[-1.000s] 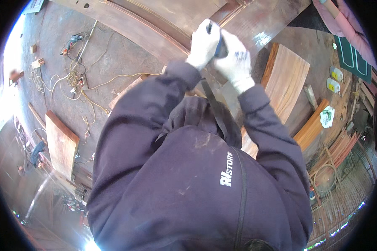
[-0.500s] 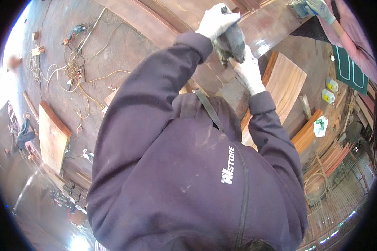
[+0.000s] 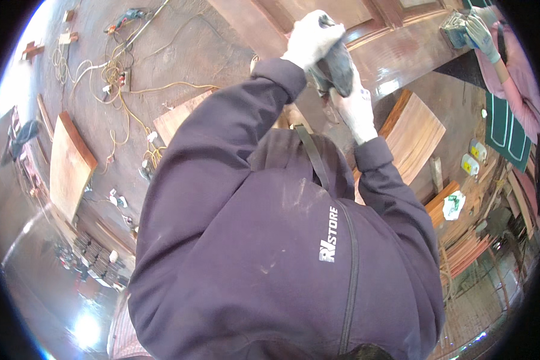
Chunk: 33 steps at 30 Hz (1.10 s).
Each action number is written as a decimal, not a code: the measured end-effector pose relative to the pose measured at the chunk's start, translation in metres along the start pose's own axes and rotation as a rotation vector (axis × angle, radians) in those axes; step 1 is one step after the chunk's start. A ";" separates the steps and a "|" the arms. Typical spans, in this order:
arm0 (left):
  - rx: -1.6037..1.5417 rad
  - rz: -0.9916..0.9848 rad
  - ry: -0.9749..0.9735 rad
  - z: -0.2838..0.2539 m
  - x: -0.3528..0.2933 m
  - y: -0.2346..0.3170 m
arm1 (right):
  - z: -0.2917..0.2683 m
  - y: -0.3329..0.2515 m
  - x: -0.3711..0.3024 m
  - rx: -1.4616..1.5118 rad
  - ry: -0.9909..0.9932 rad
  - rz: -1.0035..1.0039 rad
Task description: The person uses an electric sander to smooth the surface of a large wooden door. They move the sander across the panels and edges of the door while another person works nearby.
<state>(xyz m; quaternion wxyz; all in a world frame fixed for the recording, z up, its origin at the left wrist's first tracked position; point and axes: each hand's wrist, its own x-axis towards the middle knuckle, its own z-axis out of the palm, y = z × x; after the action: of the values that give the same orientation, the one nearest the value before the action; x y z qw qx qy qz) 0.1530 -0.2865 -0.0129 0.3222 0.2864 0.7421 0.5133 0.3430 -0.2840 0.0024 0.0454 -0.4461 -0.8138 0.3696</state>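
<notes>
White gloves cover both of my hands, which are together at the top centre. My left hand [image 3: 314,39] is closed around the upper end of a dark grey, folded, rag-like bundle [image 3: 337,68]. Lower on the right side, my right hand [image 3: 357,108] grips the same bundle, its fingers partly hidden behind it. The exact kind of the bundle cannot be made out. Beneath and beyond my hands lies a brown panelled wooden door [image 3: 396,53] with a glossy patch of reflected light beside the bundle.
At the far right, another person's gloved hand [image 3: 481,39] holds a grey-green bundle [image 3: 456,30] on the door. Wooden boards [image 3: 415,135] lie at the right, near white bottles [image 3: 471,165]. Tangled cords [image 3: 117,75], a power tool [image 3: 126,19] and a thick plank [image 3: 69,171] occupy the left floor.
The view has shifted, showing more door panelling. My hands still hold the bundle in nearly the same place. The other person's hand appears farther right and lower.
</notes>
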 end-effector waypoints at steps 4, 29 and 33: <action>0.130 -0.014 -0.006 -0.014 -0.002 0.018 | 0.007 -0.022 -0.005 0.007 -0.006 0.085; -0.191 -0.050 0.137 0.001 -0.035 -0.001 | -0.004 0.010 -0.014 -0.272 0.035 -0.174; -0.268 0.002 0.123 -0.007 0.012 -0.010 | -0.004 -0.006 0.019 -0.298 0.051 -0.164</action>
<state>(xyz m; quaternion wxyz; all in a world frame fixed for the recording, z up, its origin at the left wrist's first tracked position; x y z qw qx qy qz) 0.1393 -0.2843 -0.0227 0.3111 0.2095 0.6851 0.6245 0.3293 -0.2693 0.0044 0.0292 -0.3890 -0.8920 0.2284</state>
